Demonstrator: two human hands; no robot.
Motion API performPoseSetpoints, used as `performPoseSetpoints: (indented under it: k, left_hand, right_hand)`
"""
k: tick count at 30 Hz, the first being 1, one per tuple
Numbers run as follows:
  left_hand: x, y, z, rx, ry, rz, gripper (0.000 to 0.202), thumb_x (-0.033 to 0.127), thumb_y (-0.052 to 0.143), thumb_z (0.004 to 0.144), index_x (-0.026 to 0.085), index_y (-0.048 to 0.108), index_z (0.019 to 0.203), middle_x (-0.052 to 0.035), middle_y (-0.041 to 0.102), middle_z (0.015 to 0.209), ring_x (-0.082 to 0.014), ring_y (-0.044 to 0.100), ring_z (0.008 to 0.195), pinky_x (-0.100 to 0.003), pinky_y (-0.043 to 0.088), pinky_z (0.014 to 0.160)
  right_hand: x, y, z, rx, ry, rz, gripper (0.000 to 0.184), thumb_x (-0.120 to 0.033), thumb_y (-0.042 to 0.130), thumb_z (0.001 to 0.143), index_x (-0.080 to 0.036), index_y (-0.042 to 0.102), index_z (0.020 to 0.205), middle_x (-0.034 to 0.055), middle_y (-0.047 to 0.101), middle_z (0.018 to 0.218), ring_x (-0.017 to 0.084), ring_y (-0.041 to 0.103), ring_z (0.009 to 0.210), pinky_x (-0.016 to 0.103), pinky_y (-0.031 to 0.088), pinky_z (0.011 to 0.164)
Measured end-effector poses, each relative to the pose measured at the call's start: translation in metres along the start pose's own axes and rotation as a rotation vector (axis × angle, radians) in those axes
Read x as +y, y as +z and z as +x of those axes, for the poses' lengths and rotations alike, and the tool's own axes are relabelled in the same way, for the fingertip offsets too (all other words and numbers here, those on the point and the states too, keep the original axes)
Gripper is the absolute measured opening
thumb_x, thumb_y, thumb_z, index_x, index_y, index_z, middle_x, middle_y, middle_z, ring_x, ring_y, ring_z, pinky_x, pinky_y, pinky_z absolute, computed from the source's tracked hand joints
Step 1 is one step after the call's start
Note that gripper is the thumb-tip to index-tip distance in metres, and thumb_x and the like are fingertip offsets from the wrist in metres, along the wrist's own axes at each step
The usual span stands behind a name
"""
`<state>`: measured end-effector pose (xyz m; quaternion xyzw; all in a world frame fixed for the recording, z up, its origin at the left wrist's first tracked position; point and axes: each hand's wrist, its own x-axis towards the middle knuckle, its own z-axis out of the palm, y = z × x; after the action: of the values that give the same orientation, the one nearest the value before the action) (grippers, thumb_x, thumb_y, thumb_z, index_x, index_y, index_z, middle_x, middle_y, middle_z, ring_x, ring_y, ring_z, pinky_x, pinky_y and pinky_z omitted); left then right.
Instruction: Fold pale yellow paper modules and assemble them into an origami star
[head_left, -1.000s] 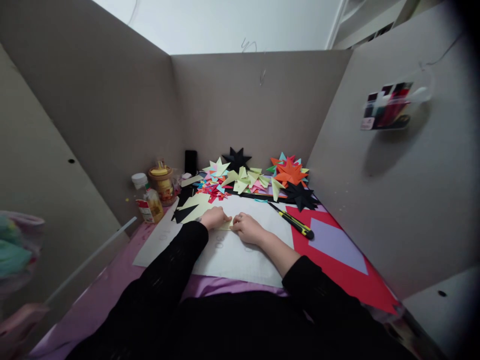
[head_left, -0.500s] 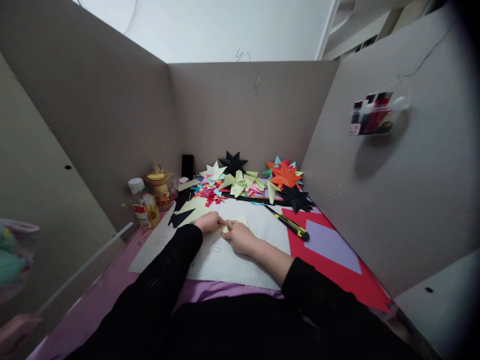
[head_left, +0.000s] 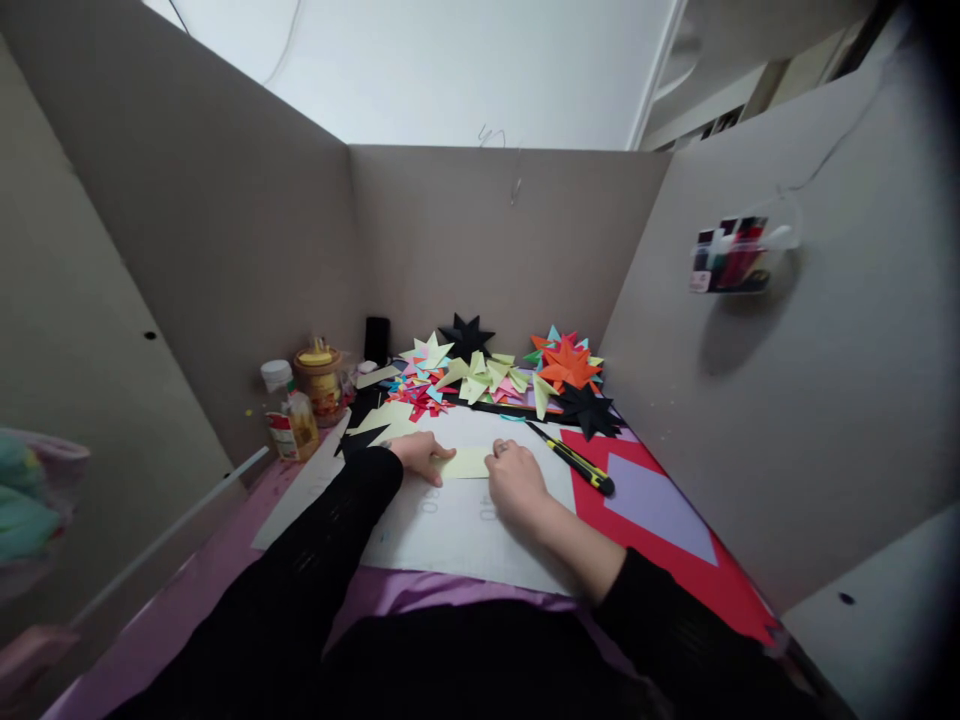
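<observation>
A small pale yellow piece of paper (head_left: 466, 463) lies on the white sheet (head_left: 457, 530) in front of me, between my hands. My left hand (head_left: 421, 455) rests at its left end, thumb and a finger spread apart over the edge. At the right end, my right hand (head_left: 517, 480) has its fingers curled in and pressed together on the paper's edge; the fingertips are partly hidden. Dark triangular paper (head_left: 363, 440) and more pale yellow paper (head_left: 386, 418) lie beyond my left hand. A black and yellow utility knife (head_left: 577, 460) lies right of my right hand.
Folded paper stars stand at the back, including a black star (head_left: 466, 337) and an orange star (head_left: 566, 362). Pale yellow folded pieces (head_left: 484, 378) are heaped between. A bottle (head_left: 292, 415) and a tub (head_left: 320, 385) stand left. Lilac paper (head_left: 660, 505) lies on red paper (head_left: 731, 590).
My hands were close together over the folded paper. Now they are apart, the right one moved right and nearer, and the pale yellow paper lies flat and more visible between them.
</observation>
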<state>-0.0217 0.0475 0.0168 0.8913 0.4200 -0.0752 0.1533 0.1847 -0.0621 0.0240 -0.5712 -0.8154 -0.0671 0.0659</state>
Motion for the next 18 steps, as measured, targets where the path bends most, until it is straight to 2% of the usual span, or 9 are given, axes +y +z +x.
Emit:
performPoseSetpoints:
  k: [2,4,5,7,10,12,15,18]
  left_hand:
    - [0.000,0.000,-0.003,0.007,-0.005,0.057,0.083,0.058,0.072,0.055,0.032,0.049,0.131,-0.0053,0.060,0.099,-0.0221,0.057,0.085,-0.025,0.040,0.074]
    - [0.000,0.001,-0.008,0.056,-0.002,0.093,0.079,0.058,0.070,0.058,0.032,0.050,0.130,-0.0066,0.059,0.100,-0.0224,0.056,0.086,-0.026,0.040,0.074]
    - [0.001,0.003,-0.012,0.092,0.011,0.107,0.075,0.058,0.069,0.061,0.030,0.053,0.128,-0.0069,0.059,0.099,-0.0221,0.056,0.086,-0.026,0.040,0.075]
    - [0.004,0.007,-0.023,0.192,0.072,0.135,0.062,0.058,0.066,0.067,0.028,0.060,0.121,-0.0075,0.059,0.097,-0.0213,0.056,0.087,-0.026,0.040,0.077]
    - [0.016,0.021,-0.048,0.410,0.195,0.179,0.033,0.048,0.052,0.084,0.027,0.068,0.103,-0.0080,0.059,0.110,-0.0231,0.051,0.102,-0.032,0.037,0.085]
    - [0.026,0.032,-0.066,0.423,0.226,0.160,0.029,0.040,0.047,0.089,0.023,0.068,0.100,-0.0076,0.062,0.109,-0.0218,0.052,0.104,-0.033,0.036,0.089]
    - [0.038,0.044,-0.089,0.412,0.100,0.163,0.031,0.038,0.046,0.089,0.020,0.062,0.108,-0.0100,0.062,0.116,-0.0244,0.054,0.107,-0.038,0.035,0.091]
    - [0.048,0.041,-0.098,0.383,-0.005,0.145,0.027,0.032,0.046,0.088,0.019,0.063,0.105,-0.0118,0.063,0.115,-0.0262,0.056,0.105,-0.041,0.035,0.091]
  right_hand:
    - [-0.017,0.004,0.006,-0.020,-0.130,0.138,0.034,-0.020,0.040,0.087,-0.012,0.062,0.112,0.0164,0.058,0.118,0.027,0.050,0.110,0.037,0.037,0.092]
    - [-0.027,0.012,0.007,-0.111,-0.295,0.266,0.048,-0.033,0.041,0.088,-0.011,0.047,0.130,0.0148,0.047,0.135,0.027,0.040,0.126,0.039,0.032,0.102]
    - [-0.028,0.017,0.006,-0.162,-0.321,0.304,0.056,-0.040,0.042,0.088,-0.011,0.040,0.136,0.0148,0.040,0.142,0.028,0.033,0.132,0.041,0.029,0.105]
    - [-0.023,0.026,0.000,-0.231,-0.271,0.336,0.066,-0.047,0.041,0.087,-0.011,0.031,0.141,0.0145,0.030,0.147,0.029,0.024,0.136,0.044,0.025,0.107]
    - [-0.002,0.030,-0.016,-0.243,-0.120,0.303,0.065,-0.048,0.041,0.086,-0.012,0.033,0.140,0.0151,0.031,0.147,0.031,0.025,0.136,0.046,0.025,0.107]
    - [0.011,0.028,-0.025,-0.232,-0.055,0.258,0.062,-0.046,0.041,0.087,-0.012,0.036,0.138,0.0162,0.035,0.144,0.031,0.028,0.135,0.049,0.024,0.106]
    - [0.018,0.021,-0.032,-0.225,-0.038,0.198,0.059,-0.045,0.042,0.087,-0.011,0.040,0.135,0.0173,0.039,0.142,0.032,0.033,0.132,0.051,0.026,0.105]
    - [0.014,0.011,-0.026,-0.223,-0.066,0.125,0.056,-0.045,0.048,0.084,-0.008,0.049,0.127,0.0205,0.050,0.132,0.034,0.044,0.122,0.046,0.033,0.098]
